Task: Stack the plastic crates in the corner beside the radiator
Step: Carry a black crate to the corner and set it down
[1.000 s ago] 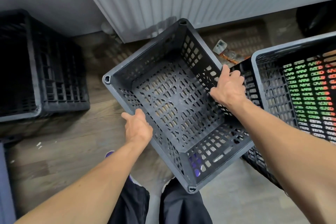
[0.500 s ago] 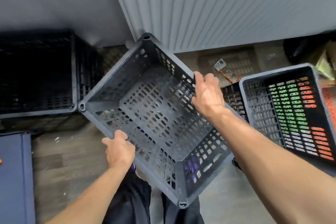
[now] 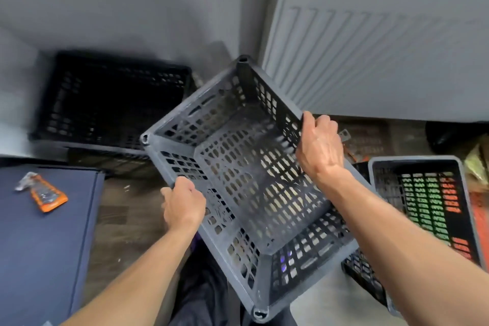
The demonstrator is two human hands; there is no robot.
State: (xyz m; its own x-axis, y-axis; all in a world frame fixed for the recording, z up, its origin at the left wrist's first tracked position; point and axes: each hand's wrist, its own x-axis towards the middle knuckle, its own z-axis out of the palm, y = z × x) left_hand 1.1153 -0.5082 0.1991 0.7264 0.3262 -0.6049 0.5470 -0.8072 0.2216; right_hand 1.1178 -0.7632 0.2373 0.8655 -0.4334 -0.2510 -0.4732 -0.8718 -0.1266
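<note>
Grey crate is up off the floor, tilted, open side facing the camera. The left hand curls its fingers over one long rim, and the right hand wraps its fingers over the opposite rim. Beyond the left fingers, a black crate sits in the corner. Past the right fingers stands the radiator. Beside the right forearm, another crate waits.
</note>
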